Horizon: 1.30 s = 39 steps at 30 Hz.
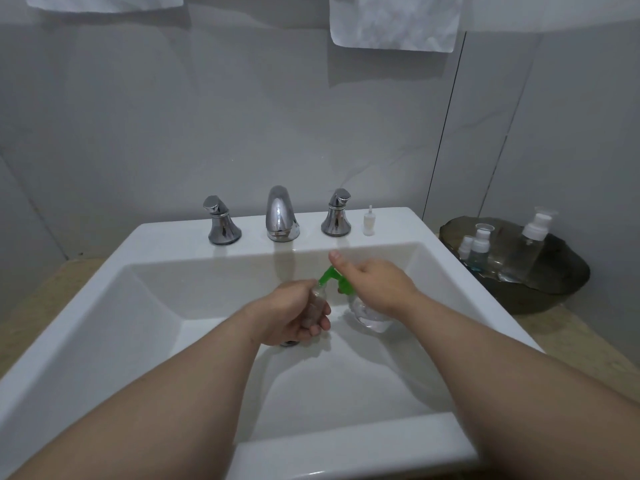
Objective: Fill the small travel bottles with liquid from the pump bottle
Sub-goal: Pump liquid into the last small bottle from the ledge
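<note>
A clear pump bottle point(369, 315) with a green pump head point(335, 277) stands in the white sink basin point(194, 296). My right hand point(375, 280) lies over the pump head, thumb stretched toward the taps. My left hand point(294, 313) grips a small clear travel bottle point(317, 301), its mouth held right under the green spout. Its white cap point(369, 221) stands on the sink ledge by the right tap. The liquid level in the small bottle is hidden by my fingers.
A chrome spout point(281, 214) and two tap handles point(221, 221) line the back ledge. A dark bowl point(540, 292) at the right holds several clear bottles point(526, 251) with white caps. Beige counter surrounds the sink; towels hang above.
</note>
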Tool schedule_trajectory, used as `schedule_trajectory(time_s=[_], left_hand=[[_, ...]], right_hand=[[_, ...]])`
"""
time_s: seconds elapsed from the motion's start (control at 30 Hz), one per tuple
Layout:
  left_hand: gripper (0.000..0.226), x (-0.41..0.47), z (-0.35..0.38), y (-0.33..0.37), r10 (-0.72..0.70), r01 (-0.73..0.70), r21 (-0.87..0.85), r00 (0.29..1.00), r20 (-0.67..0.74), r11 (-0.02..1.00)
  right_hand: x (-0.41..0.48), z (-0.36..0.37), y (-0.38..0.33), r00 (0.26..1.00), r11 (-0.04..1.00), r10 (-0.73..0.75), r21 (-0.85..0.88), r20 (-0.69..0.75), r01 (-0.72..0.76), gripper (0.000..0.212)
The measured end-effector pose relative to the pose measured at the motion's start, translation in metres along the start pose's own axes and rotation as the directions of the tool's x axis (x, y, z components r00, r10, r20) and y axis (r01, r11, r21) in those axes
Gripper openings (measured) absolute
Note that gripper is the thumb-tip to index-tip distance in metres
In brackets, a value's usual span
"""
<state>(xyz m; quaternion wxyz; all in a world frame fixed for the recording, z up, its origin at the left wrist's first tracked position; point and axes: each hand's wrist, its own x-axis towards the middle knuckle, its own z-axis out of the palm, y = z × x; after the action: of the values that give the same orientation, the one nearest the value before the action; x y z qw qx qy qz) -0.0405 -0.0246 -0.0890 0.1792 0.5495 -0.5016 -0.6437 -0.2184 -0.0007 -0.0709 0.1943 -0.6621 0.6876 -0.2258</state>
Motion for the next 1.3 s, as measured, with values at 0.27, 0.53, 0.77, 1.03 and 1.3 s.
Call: schedule_trajectory(time_s=[0.27, 0.53, 0.77, 1.03, 1.3], left_hand=[[0.03, -0.001, 0.001, -0.003, -0.017, 0.016, -0.059, 1.0, -0.015, 0.998], [0.022, 0.003, 0.001, -0.006, -0.042, 0.04, -0.114, 0.999, -0.015, 0.993], [0.025, 0.003, 0.002, -0.005, -0.051, 0.048, -0.093, 0.998, -0.027, 0.994], [0.035, -0.001, 0.005, -0.004, -0.079, 0.078, -0.1, 0.997, -0.008, 0.992], [0.053, 0.003, 0.005, -0.005, -0.074, 0.069, -0.142, 0.997, -0.029, 0.987]], right_hand=[[-0.001, 0.009, 0.001, 0.992, 0.991, -0.058, -0.124, -0.11, 0.044, 0.085], [0.005, 0.014, 0.0, 0.989, 0.978, -0.067, -0.203, -0.133, 0.039, 0.084], [0.009, 0.016, 0.0, 0.989, 0.974, -0.076, -0.222, -0.131, 0.045, 0.081], [0.008, 0.016, -0.001, 0.988, 0.975, -0.097, -0.213, -0.119, 0.07, 0.07], [0.009, 0.015, -0.002, 0.983, 0.976, -0.135, -0.188, -0.126, 0.11, 0.064]])
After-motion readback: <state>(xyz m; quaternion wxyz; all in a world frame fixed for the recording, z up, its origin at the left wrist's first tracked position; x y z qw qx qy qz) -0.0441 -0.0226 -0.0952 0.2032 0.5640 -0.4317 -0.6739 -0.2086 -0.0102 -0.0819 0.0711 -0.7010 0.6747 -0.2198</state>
